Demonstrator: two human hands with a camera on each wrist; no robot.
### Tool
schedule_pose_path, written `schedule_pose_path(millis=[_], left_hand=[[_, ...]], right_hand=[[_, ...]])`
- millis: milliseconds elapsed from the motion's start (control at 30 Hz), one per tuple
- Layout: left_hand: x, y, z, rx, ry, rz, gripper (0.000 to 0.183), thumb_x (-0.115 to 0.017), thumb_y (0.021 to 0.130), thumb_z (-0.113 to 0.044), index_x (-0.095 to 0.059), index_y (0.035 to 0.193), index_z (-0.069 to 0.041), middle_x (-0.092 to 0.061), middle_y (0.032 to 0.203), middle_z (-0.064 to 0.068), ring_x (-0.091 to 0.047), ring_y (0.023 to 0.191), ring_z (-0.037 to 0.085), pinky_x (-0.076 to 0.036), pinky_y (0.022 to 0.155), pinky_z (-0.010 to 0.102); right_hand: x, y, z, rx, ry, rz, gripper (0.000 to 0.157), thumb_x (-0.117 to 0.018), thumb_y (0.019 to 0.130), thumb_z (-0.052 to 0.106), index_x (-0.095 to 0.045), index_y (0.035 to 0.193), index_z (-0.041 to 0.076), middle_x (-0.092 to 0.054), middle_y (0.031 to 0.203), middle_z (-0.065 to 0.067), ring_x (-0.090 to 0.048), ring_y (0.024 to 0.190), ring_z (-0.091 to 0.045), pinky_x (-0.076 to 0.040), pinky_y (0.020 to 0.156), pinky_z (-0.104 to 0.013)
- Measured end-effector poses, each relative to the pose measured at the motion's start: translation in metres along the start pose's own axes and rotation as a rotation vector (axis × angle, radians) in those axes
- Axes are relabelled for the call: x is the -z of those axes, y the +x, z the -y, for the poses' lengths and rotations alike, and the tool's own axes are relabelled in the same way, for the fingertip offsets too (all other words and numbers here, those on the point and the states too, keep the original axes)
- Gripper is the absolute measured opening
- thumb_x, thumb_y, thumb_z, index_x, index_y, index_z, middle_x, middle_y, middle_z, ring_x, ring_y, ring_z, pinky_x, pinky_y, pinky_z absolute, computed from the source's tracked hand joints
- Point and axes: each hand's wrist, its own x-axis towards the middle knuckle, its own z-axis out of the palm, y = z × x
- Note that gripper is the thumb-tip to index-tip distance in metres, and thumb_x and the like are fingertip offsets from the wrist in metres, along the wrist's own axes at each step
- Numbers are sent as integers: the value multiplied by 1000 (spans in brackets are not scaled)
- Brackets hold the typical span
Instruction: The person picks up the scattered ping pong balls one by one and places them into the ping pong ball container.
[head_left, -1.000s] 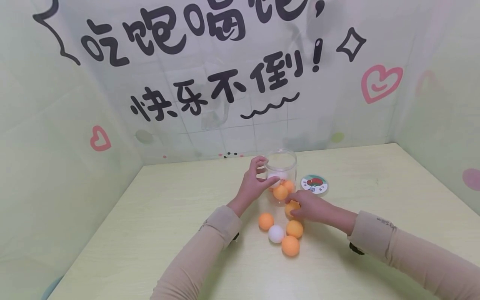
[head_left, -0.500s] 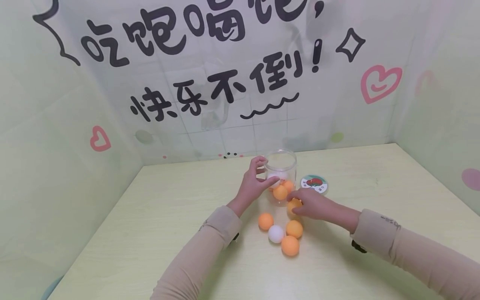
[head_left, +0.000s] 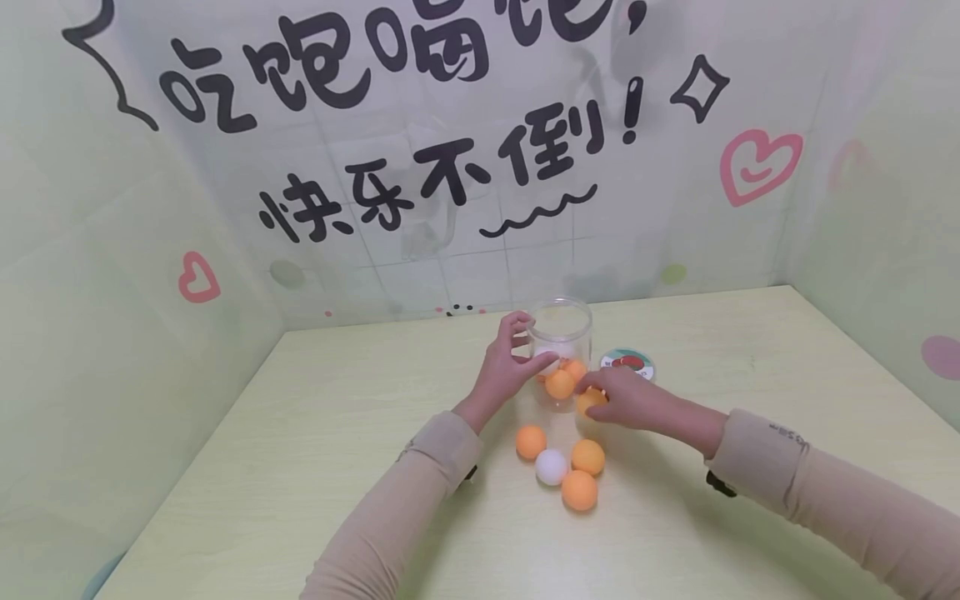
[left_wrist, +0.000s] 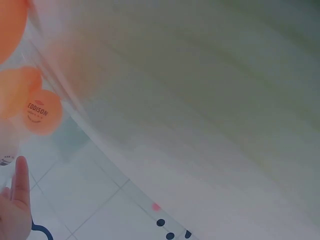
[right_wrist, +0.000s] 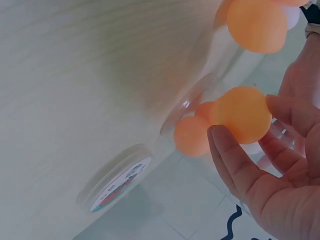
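Right hand (head_left: pixel 630 400), at four o'clock from the jar, twelve being towards the back wall: thumb and fingers clamped on one orange ball
Held ball (head_left: pixel 591 403), five o'clock: beside the jar's lower side, seemingly lifted off the tabletop (head_left: pixel 360 433); whether it touches the jar cannot be told
Left hand (head_left: pixel 506 362), nine o'clock: curled round the jar's side, thumb across the front, fingers near the rim
Jar (head_left: pixel 561 337), at the centre: clear, upright, uncovered; orange and white balls inside, exact count hidden; one orange example (left_wrist: pixel 44 112) reads EDDISON in the left wrist view
Disc (head_left: pixel 628 364), three o'clock: round, tomato print, flat on the tabletop, lid-like
Loose balls, around six o'clock, a close group: three orange (head_left: pixel 580 491), one white (head_left: pixel 552 467)
Back wall (head_left: pixel 480 279), twelve o'clock: pale sheet, black lettering
Progress, as judged: part-way; several balls lie in the jar, one is in the right hand outside it, four remain loose, and the disc is off the jar
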Motion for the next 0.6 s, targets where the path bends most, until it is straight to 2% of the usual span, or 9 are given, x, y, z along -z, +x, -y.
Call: schedule_pose_path(millis=[200,467,533,600], left_hand=[[1,0,-3,10,-16,18,64,-72,79,-19,-32,128,-12,-42,135,18,-49,118,32,-51,87,40],[6,-13,-34,2,16,20,57,-69,82,-13,-33,125,-5,-43,132,21,-50,116,35,-51,86,37],[6,-14,-36,0,19,17,57,-69,82,-14,-33,125,-5,-44,131,20,-50,116,34,-51,85,36],[5,-10,-26,-9,12,12,58,-70,81,-16,-33,125,-8,-44,132,20,-50,116,34,-52,85,36]], right_hand=[[8,-3,2,38,-38,-25,24,-65,76,5,-63,99,-1,-57,74,0,-44,65,-12,-38,56,-21],[22,-5,9,13,-72,-25,24,-67,76,9,-64,99,1,-61,83,-5,-52,73,-17,-48,66,-30],[25,-6,11,0,-54,-18,24,-67,77,8,-64,100,1,-62,86,-7,-53,74,-18,-49,67,-30],[29,-7,13,-17,-29,-2,25,-66,78,8,-63,102,1,-62,89,-8,-53,73,-18,-50,66,-29]])
